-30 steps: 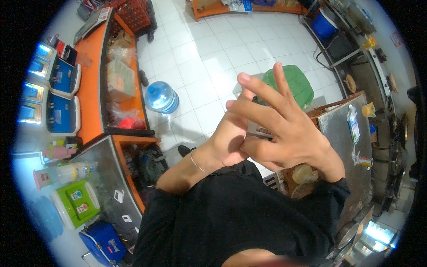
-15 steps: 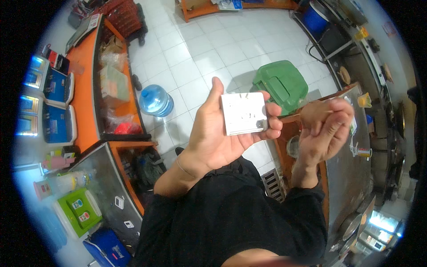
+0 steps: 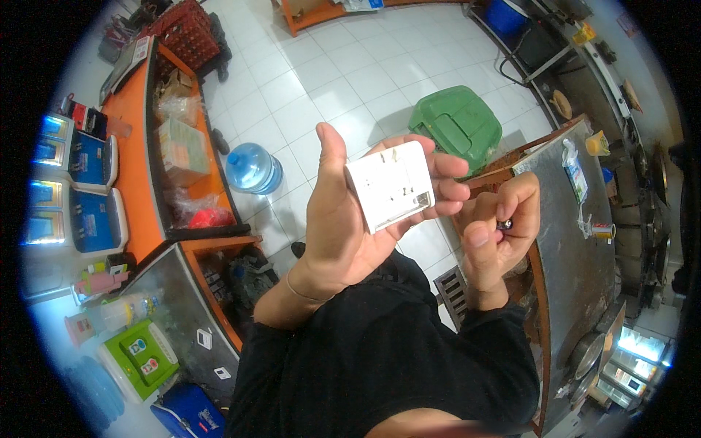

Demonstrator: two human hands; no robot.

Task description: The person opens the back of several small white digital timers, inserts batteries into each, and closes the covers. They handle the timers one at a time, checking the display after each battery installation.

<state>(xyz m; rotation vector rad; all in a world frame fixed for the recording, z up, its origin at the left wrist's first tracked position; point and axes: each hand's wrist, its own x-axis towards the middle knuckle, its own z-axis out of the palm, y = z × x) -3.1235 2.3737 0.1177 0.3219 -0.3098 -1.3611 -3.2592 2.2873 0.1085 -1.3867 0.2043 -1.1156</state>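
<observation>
My left hand (image 3: pixel 332 219) is palm up, its thumb raised and its fingers stretched behind a flat white square plastic piece (image 3: pixel 394 182) that rests on it. The piece has small dark marks and a little dark recess near one corner. Close by on the right, my right hand (image 3: pixel 504 241) is closed with curled fingers. Between its thumb and fingers shows the end of a small dark cylinder (image 3: pixel 504 224) with a shiny tip; most of it is hidden. The two hands do not touch.
A green lidded bin (image 3: pixel 460 128) and a blue water jug (image 3: pixel 253 168) stand on the tiled floor. Orange-edged counters flank me. The left one (image 3: pixel 171 292) carries a green-lidded box (image 3: pixel 139 358); the right one (image 3: pixel 569 292) bears a packet and a can.
My right hand has come down and toward the left hand, and the small dark cylinder now shows in its fingers. The white piece has tilted a little and shifted left.
</observation>
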